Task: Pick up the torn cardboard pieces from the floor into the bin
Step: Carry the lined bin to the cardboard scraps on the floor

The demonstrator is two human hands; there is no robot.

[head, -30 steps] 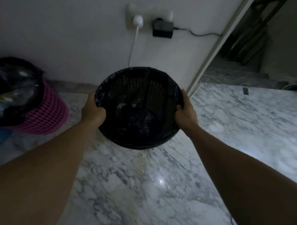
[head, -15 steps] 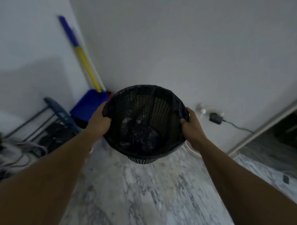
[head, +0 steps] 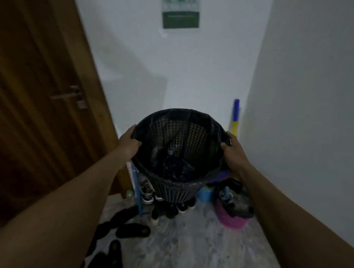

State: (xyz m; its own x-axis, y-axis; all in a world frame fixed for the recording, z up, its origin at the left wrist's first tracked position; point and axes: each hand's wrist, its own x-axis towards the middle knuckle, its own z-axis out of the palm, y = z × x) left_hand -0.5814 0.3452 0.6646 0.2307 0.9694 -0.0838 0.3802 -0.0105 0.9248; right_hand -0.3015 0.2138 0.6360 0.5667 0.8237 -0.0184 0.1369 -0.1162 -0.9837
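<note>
A black mesh bin point(head: 180, 191) lined with a black plastic bag hangs in the air at the middle of the view, well above the floor. My left hand point(head: 128, 143) grips its left rim. On the opposite rim my right hand point(head: 234, 152) holds tight. Inside the bin only the crumpled dark liner shows. No torn cardboard pieces are visible anywhere on the marble floor point(head: 188, 243).
A brown wooden door point(head: 36, 102) stands at the left. Several dark shoes point(head: 131, 229) lie on the floor below the bin. A pink basket point(head: 233, 220) sits at the right wall, with a blue and yellow broom handle point(head: 235, 119) in the corner.
The bin has been lifted off the floor and carried up. My view has swung left from the socket wall to the door corner with the shoes.
</note>
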